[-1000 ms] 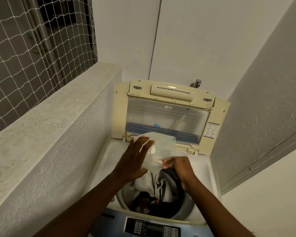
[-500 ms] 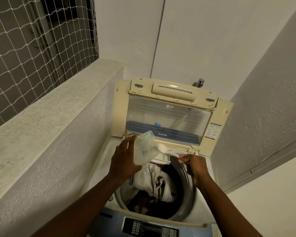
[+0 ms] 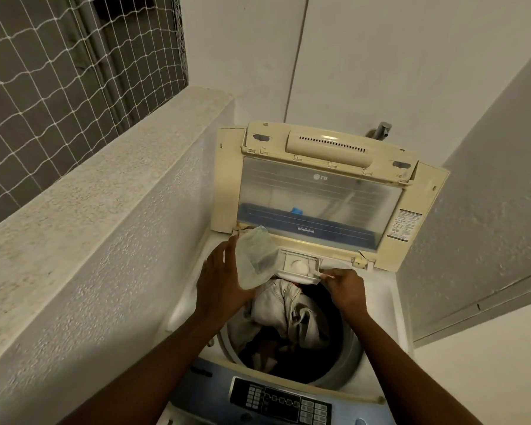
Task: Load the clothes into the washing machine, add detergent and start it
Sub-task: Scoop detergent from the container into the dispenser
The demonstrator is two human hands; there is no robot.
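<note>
The washing machine (image 3: 390, 305) is a top-loader with its lid (image 3: 319, 194) swung up against the wall. The lid frame is yellowed cream plastic around a clear ribbed window, and through that window the maker's round logo and two letters read mirrored (it looks like LG seen from behind). A second small word lower on the window is also reversed, and I cannot make it out. A warning sticker (image 3: 406, 223) with fine print sits on the frame's right side, too small to read.

The left hand (image 3: 219, 282) holds a soft, translucent plastic detergent bag (image 3: 255, 259) upright, its grip curled round the bag's side. The right hand (image 3: 345, 286) pinches the thin handle of a small white scoop (image 3: 314, 273), whose bowl end reaches into the open detergent drawer (image 3: 299, 265) at the back rim of the tub. A mound of white powder (image 3: 299, 266) lies in that drawer's square compartment.

The clothes (image 3: 284, 317) are already in the drum: a crumpled pale cloth on top, darker and reddish pieces beneath it. The control panel (image 3: 281, 404) at the near edge is dark and glossy on a blue fascia, with rows of small buttons whose labels are blurred.

To the left runs a rough-plastered ledge (image 3: 89, 216), with white netting (image 3: 59, 56) over a tiled wall beyond. A metal tap (image 3: 380, 130) pokes out behind the lid.
</note>
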